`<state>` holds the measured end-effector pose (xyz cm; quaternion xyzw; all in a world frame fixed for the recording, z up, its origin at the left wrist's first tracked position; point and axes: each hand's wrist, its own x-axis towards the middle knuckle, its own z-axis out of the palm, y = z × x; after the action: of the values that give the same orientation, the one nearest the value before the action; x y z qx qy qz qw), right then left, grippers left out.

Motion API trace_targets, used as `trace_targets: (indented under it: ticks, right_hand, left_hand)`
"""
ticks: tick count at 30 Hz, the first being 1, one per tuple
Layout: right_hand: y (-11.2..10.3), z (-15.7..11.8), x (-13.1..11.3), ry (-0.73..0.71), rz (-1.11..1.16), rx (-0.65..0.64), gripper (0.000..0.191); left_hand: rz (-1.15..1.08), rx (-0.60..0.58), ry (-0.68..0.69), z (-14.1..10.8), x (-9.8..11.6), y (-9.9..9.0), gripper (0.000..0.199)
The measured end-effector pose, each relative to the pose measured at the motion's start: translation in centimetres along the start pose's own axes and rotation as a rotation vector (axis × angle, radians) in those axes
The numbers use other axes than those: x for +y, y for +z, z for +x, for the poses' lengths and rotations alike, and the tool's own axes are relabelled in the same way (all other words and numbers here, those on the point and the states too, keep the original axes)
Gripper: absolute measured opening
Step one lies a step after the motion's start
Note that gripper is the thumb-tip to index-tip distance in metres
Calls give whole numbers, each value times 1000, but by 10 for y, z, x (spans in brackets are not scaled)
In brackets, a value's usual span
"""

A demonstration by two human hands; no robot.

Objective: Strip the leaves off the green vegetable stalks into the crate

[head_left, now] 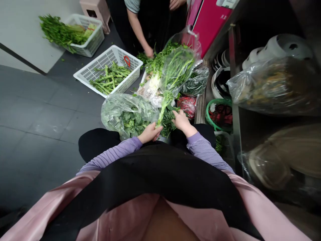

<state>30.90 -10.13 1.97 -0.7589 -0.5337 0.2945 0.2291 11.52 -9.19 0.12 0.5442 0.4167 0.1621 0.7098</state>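
Note:
My left hand (150, 133) is closed around the lower end of a pale green vegetable stalk (164, 107), whose leafy top points away from me. To its right, my right hand (182, 121) hovers at dark green leaves (167, 121), its fingers bent together. Whatever they pinch is too small to make out. Left of the stalk lies an open clear plastic bag (114, 108) with leafy greens (134, 123) in it. Just beyond my hands are a bagged bunch of long green stems (178, 67) and a bag of red chillies (187, 105).
A white basket (85, 72) with cut green stalks and red-handled scissors (127, 61) stands ahead left. Behind it, another white basket (96, 42) holds leafy celery. A co-worker's hand (149, 52) reaches into greens opposite me. Metal shelving (237, 127) borders the right side.

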Motion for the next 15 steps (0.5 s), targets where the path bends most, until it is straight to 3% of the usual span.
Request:
trace_targets:
  ticks: [2, 4, 8, 11, 15]
  right_hand:
    - [-2, 7, 1, 3, -5, 57, 33]
    - [0, 9, -8, -34, 176, 75, 33]
    - [11, 9, -34, -53, 406, 248, 34]
    - [20, 14, -41, 1, 567, 260, 36]
    - [27, 18, -39, 12, 891, 164, 37]
  left_hand:
    - [182, 84, 52, -1, -1, 2, 20]
    - [428, 218, 106, -2, -2, 2, 15]
    - [790, 412, 98, -2, -4, 2, 28]
    - [810, 445, 122, 0, -8, 2, 37]
    - [659, 358, 131, 4, -14, 1, 38]
